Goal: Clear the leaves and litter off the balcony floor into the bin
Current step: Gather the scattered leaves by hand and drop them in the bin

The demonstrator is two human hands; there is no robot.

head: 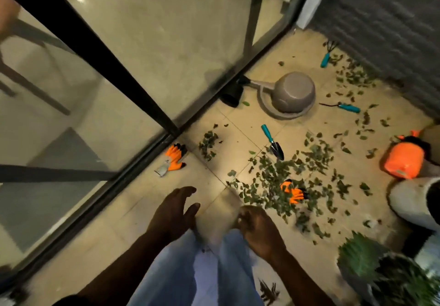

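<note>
Left hand (176, 210) fingers spread straight, holding nothing; right hand (258, 230) fingers curled under, hold impossible to tell. Leaves (281, 174) strewn just this side of the watering can (292, 93), orange glove (294, 192) among them.

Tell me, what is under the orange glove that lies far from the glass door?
The orange glove lies on the green leaf pile; a few leaves overlap its lower edge. Whatever is directly beneath it is covered.

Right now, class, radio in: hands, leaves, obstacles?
Left hand open, right hand loosely curled, both empty. Leaves scattered on floor. Trowel and orange glove lie among them.
</note>
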